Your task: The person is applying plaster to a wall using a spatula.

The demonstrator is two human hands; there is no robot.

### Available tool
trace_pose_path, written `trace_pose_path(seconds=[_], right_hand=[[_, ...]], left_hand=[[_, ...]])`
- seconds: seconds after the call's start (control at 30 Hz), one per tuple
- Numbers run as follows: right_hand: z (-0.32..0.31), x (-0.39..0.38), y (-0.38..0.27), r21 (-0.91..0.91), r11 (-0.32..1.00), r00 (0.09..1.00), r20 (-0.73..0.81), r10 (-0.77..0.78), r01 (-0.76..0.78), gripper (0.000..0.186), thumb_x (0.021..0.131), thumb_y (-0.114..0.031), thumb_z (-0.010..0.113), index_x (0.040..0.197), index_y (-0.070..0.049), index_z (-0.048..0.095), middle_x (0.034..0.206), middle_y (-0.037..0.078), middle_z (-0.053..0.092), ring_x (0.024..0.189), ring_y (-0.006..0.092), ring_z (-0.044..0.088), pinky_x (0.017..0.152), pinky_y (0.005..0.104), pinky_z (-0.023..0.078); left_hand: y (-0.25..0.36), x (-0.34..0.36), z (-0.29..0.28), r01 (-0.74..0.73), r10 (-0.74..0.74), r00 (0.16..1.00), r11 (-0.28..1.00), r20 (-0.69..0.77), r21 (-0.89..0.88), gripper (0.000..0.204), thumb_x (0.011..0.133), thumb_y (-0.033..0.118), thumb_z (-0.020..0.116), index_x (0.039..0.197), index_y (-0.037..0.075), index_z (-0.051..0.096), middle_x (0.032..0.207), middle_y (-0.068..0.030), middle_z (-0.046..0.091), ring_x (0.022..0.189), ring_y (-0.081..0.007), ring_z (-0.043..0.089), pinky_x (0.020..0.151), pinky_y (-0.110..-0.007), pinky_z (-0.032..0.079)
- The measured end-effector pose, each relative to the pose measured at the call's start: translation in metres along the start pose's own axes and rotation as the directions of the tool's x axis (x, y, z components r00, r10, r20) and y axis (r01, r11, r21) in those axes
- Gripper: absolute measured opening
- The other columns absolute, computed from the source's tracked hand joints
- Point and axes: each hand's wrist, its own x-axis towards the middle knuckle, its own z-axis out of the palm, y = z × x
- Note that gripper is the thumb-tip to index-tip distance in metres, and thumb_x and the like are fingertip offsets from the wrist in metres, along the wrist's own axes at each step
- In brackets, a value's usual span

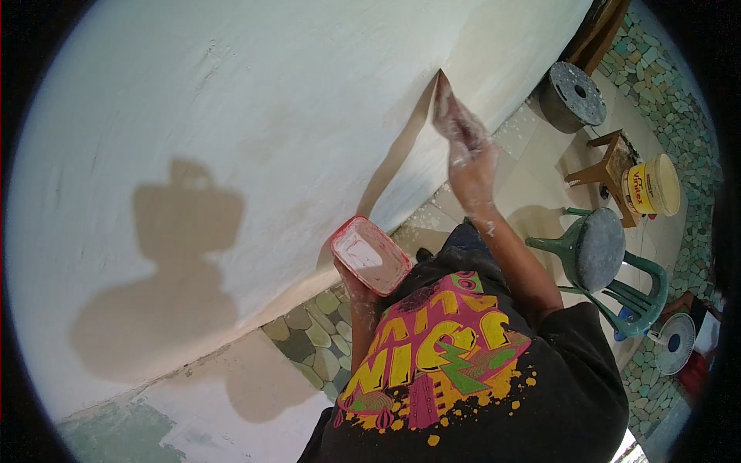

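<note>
My left hand [355, 287] grips a red-rimmed rectangular plastic tub [394, 266] from beneath and the side. White paste coats its inside. My right hand [469, 158], smeared with white, reaches up to the pale wall [309, 116]. Its fingers are closed around a thin, dark reddish-brown piece [444, 99] whose pointed end meets the wall surface; motion and smears hide what kind of thing it is. Damp-looking patches and scratches mark the wall. Head and tub shadows fall across it.
Along the right stand a dark round drum [573, 96], a small wooden stool [610, 166], a yellow-and-white bucket [652, 187], a green plastic chair [644, 289] with a grey round thing [601, 239] on its seat, and a fan [676, 343]. Another person's red clothing [695, 373] shows beyond.
</note>
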Motion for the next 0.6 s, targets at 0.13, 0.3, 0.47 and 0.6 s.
trace_pose_path(seconds=[0.13,0.3,0.47,0.6], right_hand=[[0.021,-0.031,-0.009,-0.225,0.939,0.961,0.146,-0.233,0.261,0.061,0.080,0.019,0.049,0.136,-0.001,0.060,0.130,0.021,0.063,0.121,0.0233,0.061,0.098,0.0297,0.048],[0.001,-0.027,-0.013,-0.121,0.966,0.958,0.201,-0.202,0.229,0.046,0.088,0.012,0.054,0.132,0.001,0.062,0.123,0.019,0.067,0.112,0.0232,0.065,0.097,0.0314,0.051],[-0.011,-0.010,-0.033,0.319,0.799,0.860,0.170,0.481,-0.510,0.029,0.094,-0.006,0.065,0.120,0.007,0.066,0.113,0.013,0.071,0.101,0.0181,0.069,0.094,0.0336,0.054],[-0.014,-0.014,-0.035,0.241,0.902,0.933,0.099,0.345,-0.359,0.036,0.095,-0.013,0.069,0.126,0.004,0.063,0.113,0.012,0.072,0.100,0.0180,0.070,0.083,0.0286,0.056]], left_hand=[[-0.002,0.002,0.005,0.015,-0.012,0.998,0.998,0.057,-0.053,0.068,0.097,0.068,0.045,0.142,0.017,0.051,0.132,-0.0071,0.061,0.118,-0.0318,0.061,0.098,-0.053,0.053],[-0.003,0.001,0.009,0.057,-0.055,0.991,0.998,0.121,-0.018,0.071,0.096,0.067,0.048,0.146,0.016,0.049,0.140,-0.0062,0.059,0.125,-0.0286,0.058,0.104,-0.050,0.049],[-0.004,0.003,-0.003,0.047,-0.048,0.995,0.999,0.085,0.006,0.076,0.095,0.070,0.048,0.147,0.016,0.047,0.142,-0.0065,0.057,0.126,-0.0293,0.056,0.105,-0.050,0.049],[-0.004,-0.001,-0.004,0.003,-0.002,0.995,1.000,0.103,-0.008,0.076,0.094,0.071,0.047,0.146,0.015,0.048,0.142,-0.0069,0.056,0.125,-0.0299,0.057,0.105,-0.049,0.049]])
